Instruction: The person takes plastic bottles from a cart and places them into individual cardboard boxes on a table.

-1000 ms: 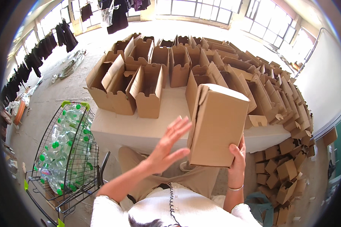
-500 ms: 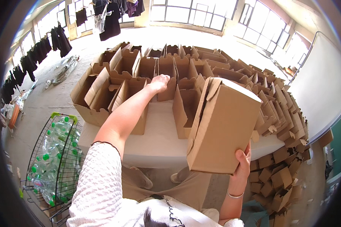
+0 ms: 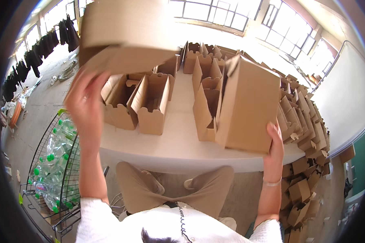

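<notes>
In my left hand [image 3: 87,97], a cardboard box [image 3: 127,30] is raised at the upper left, blurred by motion. The fingers are closed on its lower edge, partly hidden behind it. A second tall cardboard box [image 3: 249,107] is in my right hand [image 3: 275,141], gripped at its lower right corner with the thumb on its near face. Below the raised box, open-topped cardboard boxes [image 3: 153,117] stand upright on the white-covered table [image 3: 178,139]. Another open box [image 3: 207,107] stands right beside the one in my right hand.
Rows of open boxes [image 3: 302,117] cover the table's right side, and more boxes [image 3: 300,190] are heaped on the floor below. A wire cart [image 3: 52,174] with green-capped plastic bottles stands at my left. Dark clothes [image 3: 36,56] hang beyond it.
My left hand has drawn back from the middle of the rows and lifted a box up and left. A gap shows where it stood. The right-hand box has shifted slightly up.
</notes>
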Available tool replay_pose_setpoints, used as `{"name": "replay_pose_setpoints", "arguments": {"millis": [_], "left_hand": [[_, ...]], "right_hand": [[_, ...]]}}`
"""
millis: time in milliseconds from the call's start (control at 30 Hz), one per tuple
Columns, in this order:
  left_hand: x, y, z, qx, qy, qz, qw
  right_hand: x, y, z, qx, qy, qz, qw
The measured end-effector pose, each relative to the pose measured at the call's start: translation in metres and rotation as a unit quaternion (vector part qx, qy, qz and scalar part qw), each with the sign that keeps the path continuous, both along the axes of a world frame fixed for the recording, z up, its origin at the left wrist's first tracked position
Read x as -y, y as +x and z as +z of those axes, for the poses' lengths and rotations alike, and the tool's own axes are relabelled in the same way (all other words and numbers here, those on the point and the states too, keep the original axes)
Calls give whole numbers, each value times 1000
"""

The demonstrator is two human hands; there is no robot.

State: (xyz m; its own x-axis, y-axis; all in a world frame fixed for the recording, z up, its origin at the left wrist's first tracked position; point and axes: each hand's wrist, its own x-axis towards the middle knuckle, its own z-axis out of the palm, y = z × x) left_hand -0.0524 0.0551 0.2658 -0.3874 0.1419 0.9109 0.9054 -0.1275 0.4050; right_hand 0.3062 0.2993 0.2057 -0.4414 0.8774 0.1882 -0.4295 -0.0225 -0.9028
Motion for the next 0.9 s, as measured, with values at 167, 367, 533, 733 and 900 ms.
{"name": "replay_pose_setpoints", "arguments": {"millis": [167,367,533,733,900], "left_hand": [[138,34,-102,75,32,200,976],[219,62,-184,173,-9,300,938],[236,78,-216,131,5,284,950],[228,78,-220,145,-83,288,943],[214,74,-227,175,-59,321,929]], "right_hand": [[-42,-67,50,88,-1,113,990],[-99,-167,75,275,-45,105,955],[-167,-257,30,418,-61,74,904],[-196,-385,-15,521,323,-22,790],[-176,-414,-86,645,197,92,733]]}}
